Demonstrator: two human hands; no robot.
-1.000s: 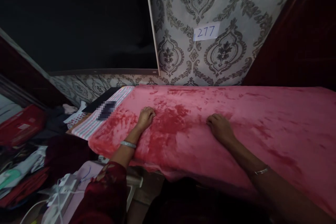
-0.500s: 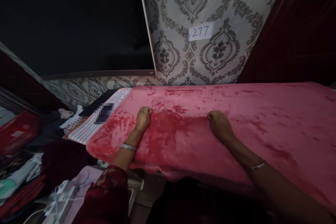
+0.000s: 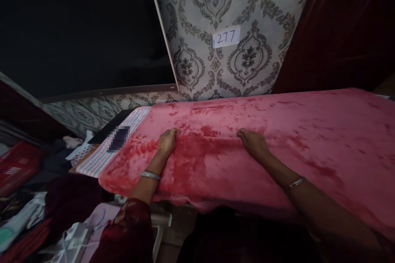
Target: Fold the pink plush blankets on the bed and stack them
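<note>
Pink plush blanket [image 3: 222, 158], newly drawn into a straighter ridge [image 3: 210, 136] between left hand [image 3: 167, 144] and right hand [image 3: 254, 144], fingers apparently pinching its ends, suggesting tautness.

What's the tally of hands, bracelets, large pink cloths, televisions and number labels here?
Hands: 2 (left hand, right hand)
Bracelets: 2 (left bracelet, right bracelet)
Large pink cloth: 1
Television: 1
Number label: 1
Total: 7
</note>
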